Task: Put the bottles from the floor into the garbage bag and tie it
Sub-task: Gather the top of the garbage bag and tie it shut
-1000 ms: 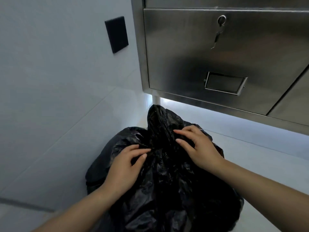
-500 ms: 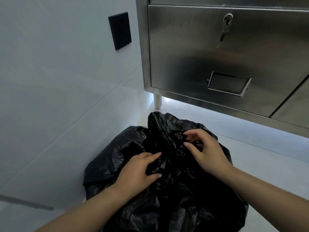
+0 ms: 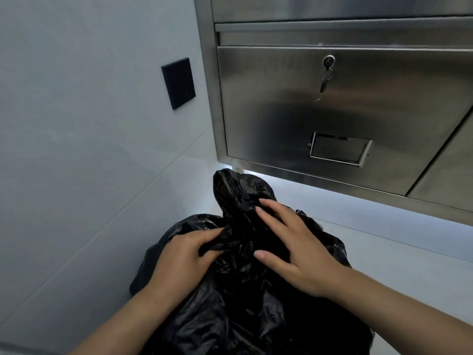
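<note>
A full black garbage bag (image 3: 230,316) stands on the pale floor in front of me. Its gathered top (image 3: 235,190) sticks up as a twisted bunch. My left hand (image 3: 184,254) pinches the plastic at the base of that bunch from the left. My right hand (image 3: 294,249) lies on the bunch from the right, its fingers spread across it and its thumb pressing the plastic below. No bottles are visible; the bag's contents are hidden.
A stainless steel cabinet (image 3: 332,111) with a key in its lock (image 3: 328,63) stands just behind the bag, raised on a short leg. A grey tiled wall with a black wall plate (image 3: 178,83) rises at the left. Pale floor (image 3: 409,265) lies to the right.
The view has tilted up, so the cabinet sits lower in frame. The bag's bunched top stands taller. My right hand has flattened over it and my left hand has closed on the plastic.
</note>
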Tool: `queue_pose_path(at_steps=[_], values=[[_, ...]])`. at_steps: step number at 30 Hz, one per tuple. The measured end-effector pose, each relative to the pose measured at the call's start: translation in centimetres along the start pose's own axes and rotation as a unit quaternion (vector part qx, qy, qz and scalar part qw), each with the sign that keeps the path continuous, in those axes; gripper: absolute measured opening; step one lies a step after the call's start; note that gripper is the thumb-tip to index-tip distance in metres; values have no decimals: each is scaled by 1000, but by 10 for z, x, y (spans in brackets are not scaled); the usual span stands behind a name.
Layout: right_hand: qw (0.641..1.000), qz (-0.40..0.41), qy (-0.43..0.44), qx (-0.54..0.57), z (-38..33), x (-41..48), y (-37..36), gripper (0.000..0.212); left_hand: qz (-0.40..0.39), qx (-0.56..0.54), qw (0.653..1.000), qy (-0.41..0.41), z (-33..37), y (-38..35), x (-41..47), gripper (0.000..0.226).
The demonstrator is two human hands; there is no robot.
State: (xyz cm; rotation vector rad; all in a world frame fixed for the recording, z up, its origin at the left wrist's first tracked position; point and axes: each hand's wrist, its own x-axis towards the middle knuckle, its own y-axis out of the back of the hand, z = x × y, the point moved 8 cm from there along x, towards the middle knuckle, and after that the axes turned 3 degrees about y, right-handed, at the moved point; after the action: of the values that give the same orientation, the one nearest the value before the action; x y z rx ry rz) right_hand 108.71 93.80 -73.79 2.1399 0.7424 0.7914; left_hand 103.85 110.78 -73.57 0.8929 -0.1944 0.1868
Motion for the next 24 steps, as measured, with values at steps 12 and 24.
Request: queue_pose_path(at_steps=[12, 24], values=[[993, -73, -48, 79, -5, -1, -45, 102, 18, -53, 998, -29, 29, 4, -4, 69], [988, -49, -80, 120, 2, -3, -30, 98, -5, -31, 999, -25, 13, 2, -2, 36]])
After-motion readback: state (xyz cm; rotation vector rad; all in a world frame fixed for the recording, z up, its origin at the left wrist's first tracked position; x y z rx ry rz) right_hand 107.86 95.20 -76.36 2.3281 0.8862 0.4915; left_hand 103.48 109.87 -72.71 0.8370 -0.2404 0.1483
